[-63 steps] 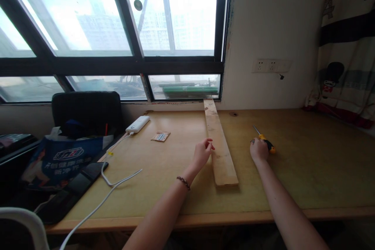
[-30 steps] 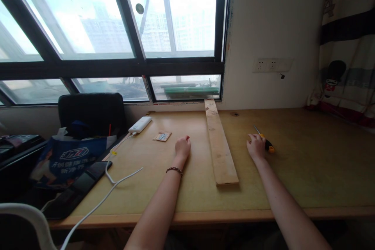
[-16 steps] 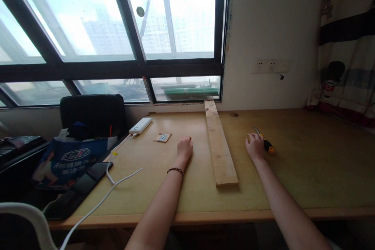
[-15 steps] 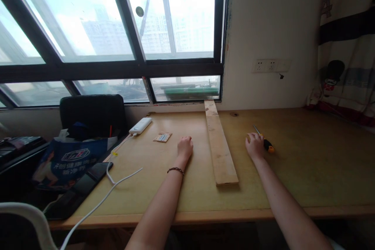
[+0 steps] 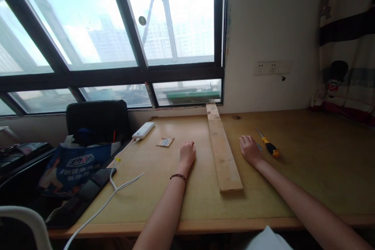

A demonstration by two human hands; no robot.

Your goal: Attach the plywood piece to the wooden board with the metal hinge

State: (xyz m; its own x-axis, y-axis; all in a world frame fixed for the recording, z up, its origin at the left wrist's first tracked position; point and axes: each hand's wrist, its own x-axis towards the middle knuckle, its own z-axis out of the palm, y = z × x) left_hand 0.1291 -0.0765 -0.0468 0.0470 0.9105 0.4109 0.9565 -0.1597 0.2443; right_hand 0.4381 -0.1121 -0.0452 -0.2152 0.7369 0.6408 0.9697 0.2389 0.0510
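Note:
My left hand rests on the table, curled into a loose fist, with a dark bracelet at the wrist; nothing shows in it. A long wooden board lies between my two hands, running from the window sill side toward the front edge. Just right of the board, my right hand lies on the table with its fingers curled together and no object visible in them. Small metal pieces show beside its knuckles, too small to name. Further right lies a screwdriver with a yellow and black handle, apart from the hand.
A small patterned square packet and a white power bank with a white cable lie left on the table. A black chair and a blue bag stand at the left. Sockets are on the wall.
My right hand has shifted left and away from the screwdriver, uncovering it and the small metal pieces. The left hand stays in place on the table; the view has tilted slightly.

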